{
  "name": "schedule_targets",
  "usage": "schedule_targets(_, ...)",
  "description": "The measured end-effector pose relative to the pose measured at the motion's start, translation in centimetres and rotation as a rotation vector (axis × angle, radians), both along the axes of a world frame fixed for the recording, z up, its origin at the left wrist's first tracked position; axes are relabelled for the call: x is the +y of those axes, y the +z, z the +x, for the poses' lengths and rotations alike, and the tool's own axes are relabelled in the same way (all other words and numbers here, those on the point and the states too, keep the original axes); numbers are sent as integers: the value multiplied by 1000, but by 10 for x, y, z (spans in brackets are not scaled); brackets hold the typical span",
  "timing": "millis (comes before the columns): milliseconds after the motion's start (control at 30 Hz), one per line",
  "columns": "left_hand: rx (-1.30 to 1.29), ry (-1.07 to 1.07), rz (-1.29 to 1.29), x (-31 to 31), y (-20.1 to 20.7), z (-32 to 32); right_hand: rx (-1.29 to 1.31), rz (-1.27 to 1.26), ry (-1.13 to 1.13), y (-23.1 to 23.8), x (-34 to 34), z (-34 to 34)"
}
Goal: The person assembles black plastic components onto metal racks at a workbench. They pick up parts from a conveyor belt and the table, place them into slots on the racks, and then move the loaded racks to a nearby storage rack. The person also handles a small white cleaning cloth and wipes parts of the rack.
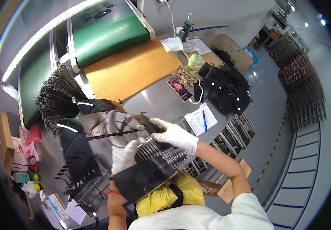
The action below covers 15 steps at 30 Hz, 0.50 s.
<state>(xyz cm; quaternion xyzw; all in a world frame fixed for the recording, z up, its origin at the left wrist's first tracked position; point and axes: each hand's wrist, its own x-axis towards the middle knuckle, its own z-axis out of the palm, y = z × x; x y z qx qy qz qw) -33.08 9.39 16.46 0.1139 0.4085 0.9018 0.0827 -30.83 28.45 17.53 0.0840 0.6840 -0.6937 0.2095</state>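
Observation:
My left hand (124, 157), in a white glove, is left of the centre, its fingers curled by a thin black rod (110, 135). My right hand (177, 137), also gloved, comes in from the right. Its fingers bend round a dark part (156, 132) that is blurred and partly hidden. Below and between the hands lies a row of ribbed dark metal pieces (161, 153). A flat black panel (144, 178) covers its near side, above my left forearm. Glossy black curved pieces (71, 124) stand to the left of my left hand.
A large bundle of black bent wires (58, 96) stands at the left, by a green conveyor belt (111, 32). An orange-brown board (131, 71) lies before the belt. Further right are a phone (180, 89), a green-lidded jar (194, 65), black parts (228, 90) and a notepad (200, 119).

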Motion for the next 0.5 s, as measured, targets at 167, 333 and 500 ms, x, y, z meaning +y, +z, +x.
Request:
schedule_targets(167,123,195,-508,45,-8,40,374,984,145,10,-13,19)
schedule_targets(333,-38,191,-373,6,-9,40,888,1107,143,2,-25,41)
schedule_targets(500,-66,-45,306,-76,12,59,378,476,-85,-49,92,56)
